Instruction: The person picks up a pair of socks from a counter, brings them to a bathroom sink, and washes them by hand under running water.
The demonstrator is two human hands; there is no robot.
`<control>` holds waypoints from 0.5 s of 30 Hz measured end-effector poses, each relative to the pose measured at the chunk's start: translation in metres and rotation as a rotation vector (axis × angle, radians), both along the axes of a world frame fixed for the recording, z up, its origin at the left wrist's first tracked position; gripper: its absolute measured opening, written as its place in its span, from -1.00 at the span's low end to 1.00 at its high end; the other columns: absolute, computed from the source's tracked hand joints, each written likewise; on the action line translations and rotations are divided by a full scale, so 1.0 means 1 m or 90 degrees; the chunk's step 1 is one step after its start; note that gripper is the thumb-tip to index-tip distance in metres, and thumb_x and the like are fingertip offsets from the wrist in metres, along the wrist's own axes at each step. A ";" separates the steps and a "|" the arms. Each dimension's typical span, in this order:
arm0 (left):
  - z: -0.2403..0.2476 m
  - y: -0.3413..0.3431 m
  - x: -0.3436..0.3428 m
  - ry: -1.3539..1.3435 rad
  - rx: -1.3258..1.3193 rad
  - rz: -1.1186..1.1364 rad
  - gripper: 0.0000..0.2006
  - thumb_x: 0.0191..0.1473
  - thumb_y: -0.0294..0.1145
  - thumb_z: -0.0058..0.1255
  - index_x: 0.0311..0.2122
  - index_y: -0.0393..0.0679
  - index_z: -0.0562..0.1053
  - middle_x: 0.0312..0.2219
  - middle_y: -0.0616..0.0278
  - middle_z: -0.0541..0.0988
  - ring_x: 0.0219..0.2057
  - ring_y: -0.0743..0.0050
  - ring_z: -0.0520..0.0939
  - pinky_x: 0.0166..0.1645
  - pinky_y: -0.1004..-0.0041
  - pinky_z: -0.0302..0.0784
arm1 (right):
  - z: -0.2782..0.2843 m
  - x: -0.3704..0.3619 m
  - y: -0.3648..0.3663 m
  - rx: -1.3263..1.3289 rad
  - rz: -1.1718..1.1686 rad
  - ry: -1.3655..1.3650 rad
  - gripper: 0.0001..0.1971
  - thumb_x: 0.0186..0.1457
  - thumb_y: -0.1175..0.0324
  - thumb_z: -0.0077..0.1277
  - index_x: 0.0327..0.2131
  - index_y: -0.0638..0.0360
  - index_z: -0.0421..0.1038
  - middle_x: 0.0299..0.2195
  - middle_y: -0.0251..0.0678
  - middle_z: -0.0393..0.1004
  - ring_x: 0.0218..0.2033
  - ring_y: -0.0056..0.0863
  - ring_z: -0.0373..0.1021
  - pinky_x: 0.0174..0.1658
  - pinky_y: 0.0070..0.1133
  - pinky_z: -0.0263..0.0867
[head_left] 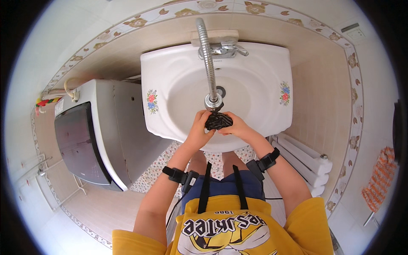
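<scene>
Both my hands hold a bunched black thing with thin pale wavy stripes point(219, 121), which looks like cloth, though its exact kind cannot be made out. My left hand point(198, 131) grips its left side, and my right hand point(239, 128) has closed on the right side. The hands are over the front part of a white sink point(158, 63). Just beyond them hangs the round silver head point(213, 102) of a flexible metal spout point(205, 51). I cannot tell whether water runs. A dark drain point(220, 91) shows in the bowl, partly behind the spout.
A chrome tap point(225, 51) is mounted at the sink's back edge. To the left stands a grey-white washing machine point(129, 127) with a dark panel. A white radiator point(304, 168) is at the right, and an orange striped cloth point(378, 180) hangs at the far right.
</scene>
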State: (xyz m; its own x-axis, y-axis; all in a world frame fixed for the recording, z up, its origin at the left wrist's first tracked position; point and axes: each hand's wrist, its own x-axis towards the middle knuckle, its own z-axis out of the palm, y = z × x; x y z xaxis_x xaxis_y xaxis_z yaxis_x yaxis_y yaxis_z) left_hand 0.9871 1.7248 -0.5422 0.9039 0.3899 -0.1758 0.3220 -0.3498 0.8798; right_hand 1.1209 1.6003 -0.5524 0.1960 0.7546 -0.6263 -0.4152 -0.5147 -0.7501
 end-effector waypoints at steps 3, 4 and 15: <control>0.015 -0.010 -0.006 -0.032 -0.138 0.110 -0.47 -0.23 -0.72 -0.04 -0.05 -0.16 0.22 -0.10 0.12 0.25 -0.06 0.19 0.35 -0.11 0.36 0.44 | 0.002 0.002 -0.009 0.043 -0.024 0.139 -0.43 -0.14 0.42 0.10 -0.01 0.27 0.13 -0.22 -0.29 0.35 -0.26 -0.57 0.32 -0.20 -0.58 0.33; 0.016 -0.011 -0.009 -0.040 -0.138 0.120 -0.48 -0.21 -0.73 -0.07 -0.04 -0.16 0.22 -0.08 0.13 0.24 -0.05 0.22 0.35 -0.11 0.39 0.45 | 0.003 0.001 -0.010 0.070 -0.034 0.203 -0.45 -0.08 0.40 0.06 0.01 0.27 0.11 -0.19 -0.29 0.34 -0.21 -0.54 0.31 -0.15 -0.54 0.31; 0.017 -0.017 -0.053 -0.129 -0.098 0.171 -0.55 -0.14 -0.73 -0.17 -0.07 -0.14 0.21 -0.01 0.10 0.19 -0.01 0.21 0.32 -0.07 0.36 0.39 | 0.016 -0.050 -0.011 -0.013 -0.328 0.369 -0.55 0.01 0.36 -0.05 0.00 0.17 0.13 -0.10 -0.27 0.29 -0.11 -0.44 0.29 -0.06 -0.41 0.26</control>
State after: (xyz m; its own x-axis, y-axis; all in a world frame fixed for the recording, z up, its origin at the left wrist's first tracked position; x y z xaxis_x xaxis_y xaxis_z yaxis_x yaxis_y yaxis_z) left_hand 0.9341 1.7074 -0.5257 0.7954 0.6009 -0.0792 0.1989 -0.1353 0.9706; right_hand 1.0704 1.5892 -0.5368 0.1551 0.6447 -0.7486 -0.9292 -0.1621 -0.3321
